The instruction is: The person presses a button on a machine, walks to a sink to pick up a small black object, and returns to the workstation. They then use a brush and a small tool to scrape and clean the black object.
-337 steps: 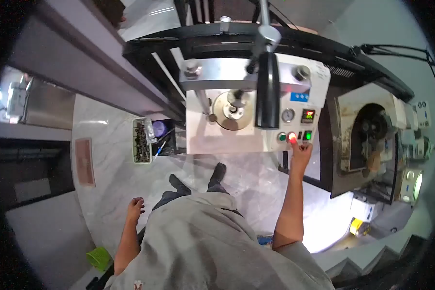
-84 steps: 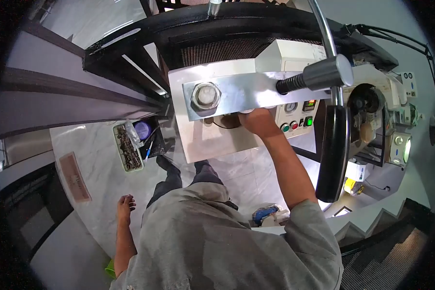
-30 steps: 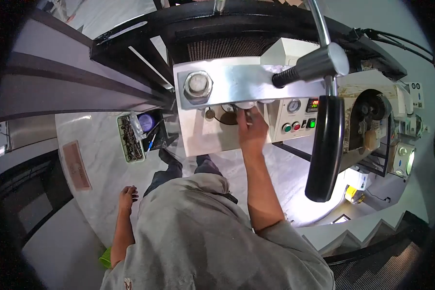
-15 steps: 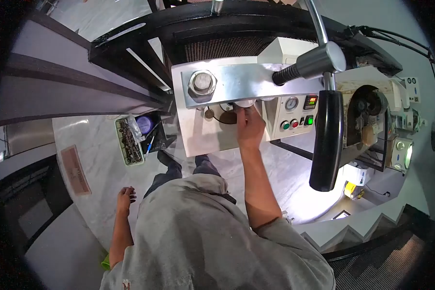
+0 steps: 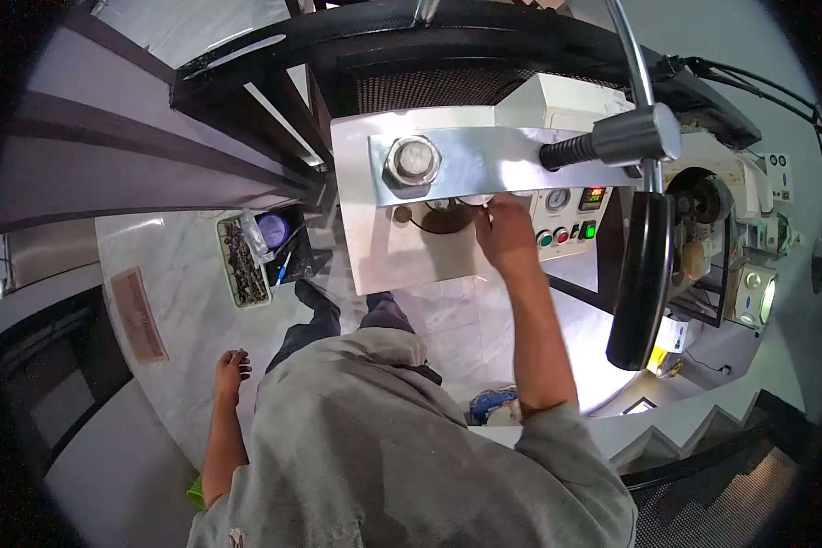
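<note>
My right hand point(image 5: 507, 236) is at the front of a white machine point(image 5: 402, 260), just below a thick polished metal bar point(image 5: 502, 155). Its fingers are curled closed, and the tips disappear under the bar beside a pale round part point(image 5: 477, 198), so what they hold is hidden. Left of these fingers is a dark round opening point(image 5: 443, 219) in the machine's top. The bar carries a large hex bolt point(image 5: 415, 160) and a threaded screw with a black lever handle point(image 5: 641, 283). Low at my side hangs my left hand point(image 5: 233, 373), loosely bent, fingers apart, holding nothing.
A control panel point(image 5: 566, 215) with gauge, digital display and buttons sits right of my right hand. On the floor, a tray of dark pieces point(image 5: 244, 260) stands beside a purple round lid point(image 5: 272, 231). Black metal framing point(image 5: 411, 46) runs behind the machine; stairs point(image 5: 703, 429) lie at lower right.
The metal bar, with its bolt and lever handle, has shifted right over the machine, and my right hand has moved right with it. More of the round opening shows. My left hand stays low.
</note>
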A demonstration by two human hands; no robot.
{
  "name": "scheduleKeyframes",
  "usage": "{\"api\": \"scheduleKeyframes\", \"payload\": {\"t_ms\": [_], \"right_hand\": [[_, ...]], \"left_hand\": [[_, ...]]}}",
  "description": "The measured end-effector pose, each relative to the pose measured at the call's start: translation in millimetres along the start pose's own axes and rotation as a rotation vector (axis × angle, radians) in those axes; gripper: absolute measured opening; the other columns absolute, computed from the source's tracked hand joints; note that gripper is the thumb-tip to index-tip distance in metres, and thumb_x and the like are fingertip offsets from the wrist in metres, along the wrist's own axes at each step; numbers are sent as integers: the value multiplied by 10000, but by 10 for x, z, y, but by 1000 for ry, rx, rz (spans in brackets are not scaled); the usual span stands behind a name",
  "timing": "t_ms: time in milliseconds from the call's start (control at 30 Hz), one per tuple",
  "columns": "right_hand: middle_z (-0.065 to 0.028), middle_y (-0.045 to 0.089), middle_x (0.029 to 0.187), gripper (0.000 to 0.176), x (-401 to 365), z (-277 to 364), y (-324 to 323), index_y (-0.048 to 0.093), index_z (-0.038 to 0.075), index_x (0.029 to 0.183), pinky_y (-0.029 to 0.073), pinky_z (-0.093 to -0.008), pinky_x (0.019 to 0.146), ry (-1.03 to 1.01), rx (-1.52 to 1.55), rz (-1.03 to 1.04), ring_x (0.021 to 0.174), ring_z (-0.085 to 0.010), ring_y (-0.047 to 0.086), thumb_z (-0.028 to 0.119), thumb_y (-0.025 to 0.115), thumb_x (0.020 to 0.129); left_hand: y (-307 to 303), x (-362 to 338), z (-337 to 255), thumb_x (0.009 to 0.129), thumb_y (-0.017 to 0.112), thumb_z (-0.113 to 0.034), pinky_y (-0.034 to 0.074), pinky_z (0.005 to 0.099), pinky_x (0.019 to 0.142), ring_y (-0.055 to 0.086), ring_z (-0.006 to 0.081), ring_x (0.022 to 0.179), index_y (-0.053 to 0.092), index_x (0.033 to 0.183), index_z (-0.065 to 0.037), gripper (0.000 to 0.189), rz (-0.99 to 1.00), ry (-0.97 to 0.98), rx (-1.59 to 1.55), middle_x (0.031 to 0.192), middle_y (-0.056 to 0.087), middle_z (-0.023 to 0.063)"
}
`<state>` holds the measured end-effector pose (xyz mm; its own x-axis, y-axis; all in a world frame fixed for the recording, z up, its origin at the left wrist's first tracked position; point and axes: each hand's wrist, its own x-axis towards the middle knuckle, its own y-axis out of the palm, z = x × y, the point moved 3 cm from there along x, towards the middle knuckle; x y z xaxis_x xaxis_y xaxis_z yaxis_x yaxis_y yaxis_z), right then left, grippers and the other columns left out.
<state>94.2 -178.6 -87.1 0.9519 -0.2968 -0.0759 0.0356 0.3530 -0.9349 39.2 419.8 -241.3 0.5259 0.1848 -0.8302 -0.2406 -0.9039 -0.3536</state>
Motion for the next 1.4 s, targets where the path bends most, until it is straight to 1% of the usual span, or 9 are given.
{"api": "scheduleKeyframes", "payload": {"t_ms": [300,367,467,733,933,1100,1200,1267,1400], "right_hand": [[-144,703,928,185,263,-271,353,716,56,986,527,-393,750,-527,-182,-133,842,-309,668,149,623,857],[-115,701,933,205,-28,-614,302,684,-1,992,511,-329,731,101,540,-72,802,-224,650,164,596,910],[-106,639,913,303,-383,-235,-85,590,-33,1012,453,-292,662,221,1539,-264,729,-157,579,264,534,997],[-103,648,917,254,-366,-255,-46,575,-17,1076,528,-326,779,317,1158,-343,817,-186,641,222,543,998],[-176,679,985,252,105,-110,-1,651,-41,1039,527,-403,795,-173,137,102,843,-322,670,163,630,892],[-206,663,1019,273,262,-107,361,646,-25,1060,505,-471,834,-665,-243,-351,901,-415,628,122,615,832],[-178,682,958,256,104,-267,374,637,-40,1028,520,-431,801,-590,-277,-289,854,-346,658,161,603,872],[-158,691,888,256,-154,-535,292,658,-14,885,509,-414,732,235,741,-278,785,-272,650,208,550,953],[-105,659,790,315,-326,-288,-146,605,-63,963,486,-312,664,373,1213,-501,709,-187,611,213,468,1028]], "left_hand": [[25,-79,224,942,561,-309,470,292,606,602,141,676,629,953,-76,243,-67,-34,-37,797,620,35],[59,-152,331,943,562,-306,468,293,604,597,139,667,630,953,-81,236,-68,-40,-70,801,624,30],[144,-226,494,946,558,-300,466,293,606,591,140,659,629,951,-82,229,-38,-70,-98,806,628,29],[175,-110,419,955,553,-303,461,291,605,580,133,664,622,955,-82,231,-32,-55,-100,795,618,23],[195,-208,156,952,557,-308,458,285,607,575,127,665,612,941,-88,227,-78,3,-114,783,604,11],[222,-291,306,946,561,-305,455,288,609,574,129,669,611,945,-94,216,-81,-28,-134,778,598,9],[178,-321,472,939,567,-307,452,288,608,572,130,668,612,944,-101,211,-86,-45,-158,780,596,8],[187,-405,586,936,571,-309,451,286,606,571,130,665,613,943,-104,209,-87,-75,-176,783,595,7],[291,-295,789,920,586,-370,472,331,730,607,183,845,624,1035,-78,316,-131,-157,-143,910,630,21]]}}
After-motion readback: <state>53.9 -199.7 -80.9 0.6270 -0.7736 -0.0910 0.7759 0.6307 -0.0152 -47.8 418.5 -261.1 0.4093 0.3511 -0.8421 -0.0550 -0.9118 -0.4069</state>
